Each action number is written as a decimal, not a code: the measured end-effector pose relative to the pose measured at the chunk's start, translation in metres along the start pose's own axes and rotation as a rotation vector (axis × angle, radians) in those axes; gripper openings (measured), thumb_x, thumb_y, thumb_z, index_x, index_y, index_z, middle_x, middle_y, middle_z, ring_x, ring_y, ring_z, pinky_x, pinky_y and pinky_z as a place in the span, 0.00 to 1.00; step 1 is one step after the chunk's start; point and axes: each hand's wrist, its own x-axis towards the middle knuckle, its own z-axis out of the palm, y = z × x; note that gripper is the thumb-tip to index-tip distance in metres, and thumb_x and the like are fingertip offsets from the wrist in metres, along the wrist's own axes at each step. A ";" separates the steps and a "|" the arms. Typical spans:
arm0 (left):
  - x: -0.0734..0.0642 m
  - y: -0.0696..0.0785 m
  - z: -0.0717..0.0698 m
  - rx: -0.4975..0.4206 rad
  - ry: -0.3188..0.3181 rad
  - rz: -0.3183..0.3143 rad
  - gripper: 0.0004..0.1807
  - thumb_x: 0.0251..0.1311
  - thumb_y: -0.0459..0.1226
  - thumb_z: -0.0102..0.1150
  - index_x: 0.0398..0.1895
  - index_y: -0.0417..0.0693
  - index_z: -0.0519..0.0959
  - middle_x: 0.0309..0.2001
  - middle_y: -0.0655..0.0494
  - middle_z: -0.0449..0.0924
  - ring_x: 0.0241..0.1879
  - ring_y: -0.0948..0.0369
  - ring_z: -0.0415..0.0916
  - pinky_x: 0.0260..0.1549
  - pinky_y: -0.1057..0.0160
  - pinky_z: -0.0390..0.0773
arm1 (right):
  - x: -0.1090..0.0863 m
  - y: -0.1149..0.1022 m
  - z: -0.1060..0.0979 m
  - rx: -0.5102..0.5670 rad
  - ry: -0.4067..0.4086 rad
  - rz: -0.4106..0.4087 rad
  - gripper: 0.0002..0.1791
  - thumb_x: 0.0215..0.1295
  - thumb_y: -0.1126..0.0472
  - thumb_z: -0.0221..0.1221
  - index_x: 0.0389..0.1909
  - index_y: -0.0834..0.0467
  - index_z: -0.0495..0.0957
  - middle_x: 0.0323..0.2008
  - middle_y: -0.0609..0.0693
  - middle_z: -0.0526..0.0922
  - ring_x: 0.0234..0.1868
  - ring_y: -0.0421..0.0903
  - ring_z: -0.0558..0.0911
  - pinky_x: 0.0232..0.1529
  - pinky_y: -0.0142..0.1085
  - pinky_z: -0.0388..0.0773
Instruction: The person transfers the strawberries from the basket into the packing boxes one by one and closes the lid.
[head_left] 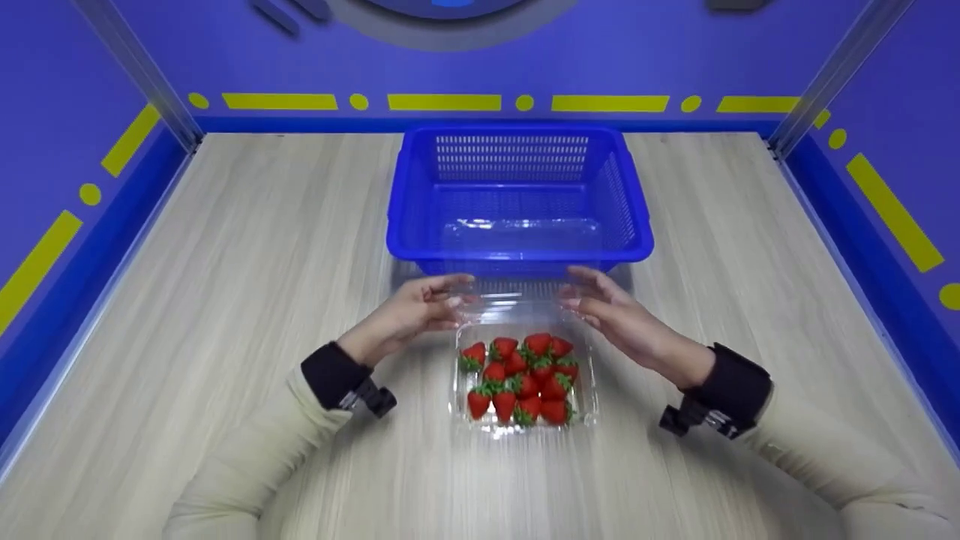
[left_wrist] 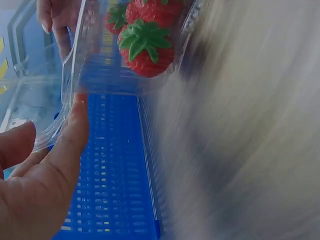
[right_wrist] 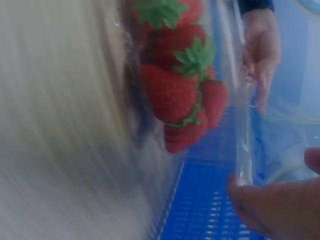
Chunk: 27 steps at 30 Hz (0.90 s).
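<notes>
An open clear plastic clamshell box (head_left: 459,375) holds several red strawberries (head_left: 527,386) with green leaf caps. Its transparent lid (head_left: 517,244) is folded back, overlapping the front of a blue basket in the head view. My left hand (head_left: 412,309) grips the box's left side near the hinge; in the left wrist view the plastic edge runs between thumb and fingers (left_wrist: 65,145). On the opposite side, my right hand (head_left: 622,319) grips it likewise, with its fingers (right_wrist: 260,200) at the rim. Some fingertips are hidden or blurred behind the plastic.
The blue perforated basket (head_left: 397,202) stands directly beyond the box, towards the back wall. A pale wood-grain table (head_left: 300,225) lies under everything. Blue panels (head_left: 480,71) with yellow marks enclose the back and both sides.
</notes>
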 end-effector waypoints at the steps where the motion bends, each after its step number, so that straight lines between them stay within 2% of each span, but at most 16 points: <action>1: 0.004 0.001 -0.001 0.001 0.002 0.011 0.28 0.72 0.27 0.50 0.75 0.44 0.66 0.70 0.37 0.73 0.43 0.65 0.85 0.54 0.64 0.86 | 0.004 0.002 0.000 0.005 0.024 -0.027 0.36 0.72 0.68 0.48 0.77 0.68 0.47 0.66 0.59 0.68 0.59 0.36 0.77 0.65 0.26 0.74; 4: 0.014 0.001 -0.004 0.011 0.000 0.049 0.29 0.72 0.26 0.50 0.75 0.43 0.65 0.71 0.38 0.72 0.52 0.61 0.84 0.62 0.61 0.83 | 0.014 0.009 -0.001 0.028 0.088 -0.100 0.33 0.67 0.73 0.46 0.74 0.65 0.54 0.61 0.54 0.72 0.59 0.39 0.76 0.62 0.28 0.75; 7: 0.020 -0.002 -0.006 0.028 0.003 0.088 0.29 0.72 0.26 0.49 0.75 0.42 0.66 0.72 0.40 0.71 0.64 0.54 0.79 0.69 0.58 0.77 | 0.024 0.019 -0.004 0.088 0.116 -0.175 0.31 0.61 0.75 0.41 0.67 0.57 0.65 0.57 0.47 0.75 0.59 0.41 0.76 0.61 0.31 0.74; 10: 0.024 -0.007 -0.009 0.044 0.010 0.131 0.28 0.71 0.25 0.50 0.74 0.39 0.67 0.74 0.41 0.69 0.70 0.50 0.72 0.72 0.58 0.74 | 0.032 0.030 -0.009 0.146 0.054 -0.268 0.34 0.57 0.74 0.35 0.59 0.46 0.72 0.57 0.40 0.78 0.61 0.40 0.76 0.65 0.35 0.71; 13: 0.024 -0.012 -0.010 0.044 0.022 0.168 0.25 0.69 0.24 0.51 0.70 0.34 0.69 0.68 0.39 0.75 0.63 0.52 0.77 0.70 0.56 0.75 | 0.036 0.037 -0.016 0.195 -0.033 -0.352 0.36 0.56 0.73 0.32 0.56 0.41 0.75 0.57 0.34 0.82 0.63 0.35 0.77 0.72 0.34 0.66; 15: 0.023 -0.014 -0.009 0.092 0.018 0.194 0.25 0.68 0.24 0.51 0.69 0.34 0.70 0.68 0.39 0.75 0.63 0.54 0.76 0.69 0.61 0.76 | 0.036 0.039 -0.020 0.183 -0.069 -0.402 0.34 0.61 0.70 0.31 0.55 0.42 0.78 0.56 0.33 0.84 0.63 0.34 0.77 0.73 0.33 0.65; 17: 0.019 -0.015 -0.008 0.150 0.004 0.215 0.26 0.67 0.23 0.50 0.69 0.34 0.71 0.69 0.39 0.74 0.65 0.52 0.75 0.54 0.69 0.82 | 0.033 0.039 -0.024 0.149 -0.066 -0.420 0.29 0.73 0.64 0.31 0.53 0.42 0.81 0.55 0.33 0.85 0.63 0.33 0.78 0.72 0.31 0.66; 18: 0.017 -0.015 -0.008 0.179 -0.003 0.218 0.27 0.66 0.22 0.49 0.69 0.35 0.71 0.71 0.40 0.73 0.68 0.49 0.73 0.45 0.73 0.81 | 0.030 0.039 -0.025 0.119 -0.058 -0.420 0.28 0.78 0.59 0.31 0.51 0.43 0.83 0.55 0.33 0.85 0.62 0.33 0.78 0.71 0.30 0.67; 20: 0.010 -0.017 -0.008 0.239 -0.031 0.220 0.29 0.64 0.22 0.47 0.70 0.39 0.71 0.78 0.43 0.63 0.77 0.45 0.62 0.33 0.77 0.76 | 0.024 0.038 -0.027 -0.005 -0.041 -0.418 0.28 0.83 0.52 0.32 0.52 0.48 0.85 0.57 0.35 0.84 0.64 0.32 0.77 0.71 0.29 0.66; 21: 0.005 -0.018 -0.008 0.256 -0.043 0.213 0.29 0.64 0.23 0.46 0.70 0.40 0.72 0.79 0.43 0.60 0.79 0.44 0.57 0.29 0.75 0.73 | 0.020 0.038 -0.029 -0.074 -0.025 -0.397 0.27 0.83 0.50 0.36 0.52 0.51 0.85 0.59 0.35 0.83 0.64 0.31 0.76 0.70 0.29 0.66; 22: 0.000 -0.019 -0.008 0.264 -0.050 0.204 0.29 0.64 0.23 0.45 0.70 0.40 0.72 0.80 0.43 0.58 0.80 0.43 0.54 0.34 0.72 0.76 | 0.016 0.037 -0.030 -0.141 -0.015 -0.364 0.25 0.83 0.50 0.39 0.53 0.54 0.85 0.62 0.37 0.81 0.65 0.31 0.75 0.69 0.30 0.68; 23: -0.005 -0.020 -0.008 0.281 -0.052 0.197 0.27 0.66 0.25 0.46 0.69 0.41 0.73 0.81 0.44 0.56 0.81 0.42 0.51 0.45 0.67 0.81 | 0.012 0.037 -0.031 -0.200 -0.010 -0.337 0.23 0.82 0.52 0.43 0.55 0.58 0.84 0.64 0.41 0.79 0.67 0.32 0.73 0.71 0.32 0.68; 24: -0.011 -0.021 -0.008 0.301 -0.054 0.193 0.25 0.68 0.28 0.47 0.69 0.42 0.74 0.81 0.44 0.55 0.82 0.42 0.49 0.56 0.58 0.81 | 0.008 0.036 -0.032 -0.258 -0.011 -0.311 0.20 0.80 0.55 0.47 0.57 0.61 0.83 0.68 0.45 0.77 0.70 0.35 0.70 0.73 0.36 0.66; 26: -0.022 -0.024 -0.008 0.346 -0.052 0.198 0.23 0.72 0.33 0.49 0.68 0.43 0.75 0.81 0.42 0.54 0.82 0.39 0.48 0.72 0.39 0.69 | 0.000 0.035 -0.034 -0.351 -0.026 -0.264 0.19 0.75 0.62 0.53 0.62 0.65 0.78 0.74 0.54 0.69 0.76 0.46 0.65 0.76 0.48 0.63; 27: -0.028 -0.025 -0.008 0.367 -0.050 0.202 0.22 0.72 0.35 0.50 0.67 0.42 0.76 0.81 0.40 0.54 0.81 0.38 0.47 0.75 0.32 0.60 | -0.004 0.036 -0.035 -0.377 -0.039 -0.244 0.21 0.73 0.64 0.56 0.64 0.66 0.76 0.76 0.58 0.64 0.78 0.52 0.62 0.78 0.55 0.61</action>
